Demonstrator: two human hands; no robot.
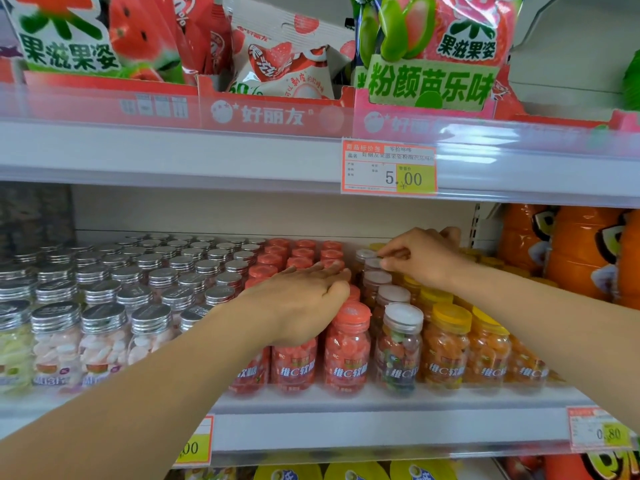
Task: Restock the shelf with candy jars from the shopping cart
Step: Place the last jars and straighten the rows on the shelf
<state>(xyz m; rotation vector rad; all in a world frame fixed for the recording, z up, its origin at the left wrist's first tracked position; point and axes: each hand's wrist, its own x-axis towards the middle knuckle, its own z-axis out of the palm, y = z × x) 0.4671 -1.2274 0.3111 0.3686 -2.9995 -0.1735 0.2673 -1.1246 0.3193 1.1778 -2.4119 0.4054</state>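
L hand point(304, 299) flat on red jars point(348, 344); R hand point(422, 258) pinches white-lid jar point(373, 263), prob. placing it. Next: let go gently.

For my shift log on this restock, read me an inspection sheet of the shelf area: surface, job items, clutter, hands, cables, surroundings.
Surface: white shelf, jars packed in rows up to its front edge.
Job's things: silver-lid jars left, red-lid jars middle, white-lid jars in one column, yellow-lid jars right; cart not in view.
Clutter: nothing seen.
Hands: left hand lies flat on the red lids; right hand, fingers curled, pinches a back white-lid jar.
Cables: nothing seen.
Surroundings: candy bags on the shelf above, price tag reading 5.00, orange packs at right.
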